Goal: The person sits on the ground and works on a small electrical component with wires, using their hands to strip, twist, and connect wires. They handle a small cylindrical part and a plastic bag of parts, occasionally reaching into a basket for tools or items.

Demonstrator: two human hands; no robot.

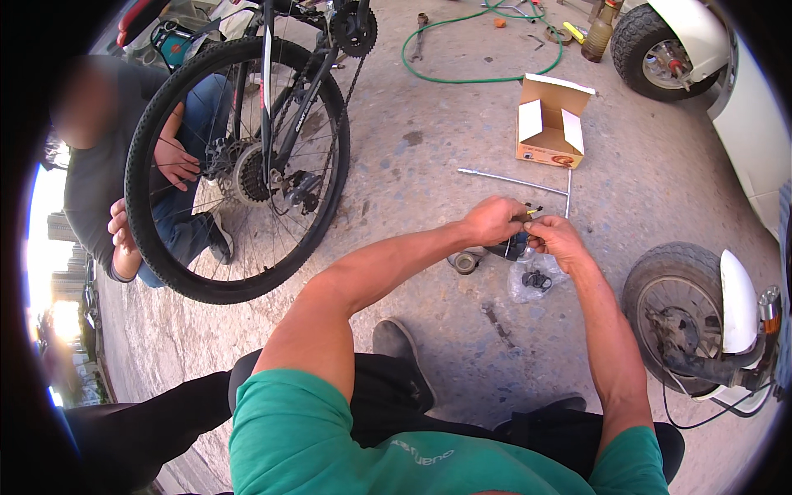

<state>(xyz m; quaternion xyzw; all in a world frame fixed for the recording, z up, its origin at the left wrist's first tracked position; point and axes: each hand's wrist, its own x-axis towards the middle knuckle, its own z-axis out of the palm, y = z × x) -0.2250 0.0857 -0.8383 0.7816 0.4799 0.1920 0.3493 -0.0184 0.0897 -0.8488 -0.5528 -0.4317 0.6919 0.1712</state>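
Observation:
My left hand reaches in from the left, its fingers pinched on thin wires with black and yellow ends. Meeting it fingertip to fingertip, my right hand is closed in a pinch too; what its fingers grip is hidden. Just below the hands lies a dark part, partly covered. A clear plastic bag with black pieces in it rests on the ground under my right hand. Beside the dark part sits a round metal piece. Beyond the hands is a long T-shaped wrench.
An open cardboard box stands past the wrench. A bicycle is at left, with another person crouching behind its wheel. At right are a scooter wheel and a white vehicle. A green hose curls at the back.

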